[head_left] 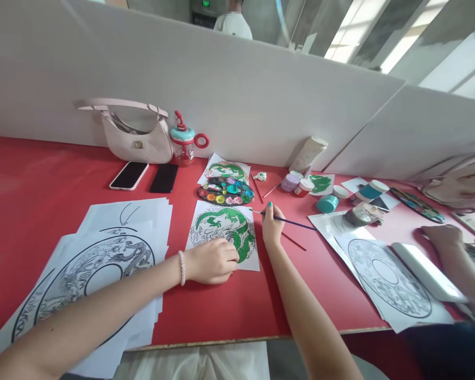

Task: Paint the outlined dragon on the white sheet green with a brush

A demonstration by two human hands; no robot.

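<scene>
My right hand (272, 226) is closed around a thin blue-handled paintbrush (291, 222), its tip pointing left toward the paint palette (226, 192). My left hand (214, 260), with a bead bracelet at the wrist, rests curled on the lower edge of a dragon drawing (225, 228) that is partly painted green. The round palette with several colours lies just behind that sheet. A second green dragon sheet (225, 170) lies behind the palette.
A stack of line-drawing sheets (98, 264) lies at the left. Two phones (129, 175), a pale handbag (134, 138) and a small bottle (183, 141) stand at the back. Paint jars (296, 183) sit right of centre. Another person's hand (443, 235) rests by their drawing (388, 274).
</scene>
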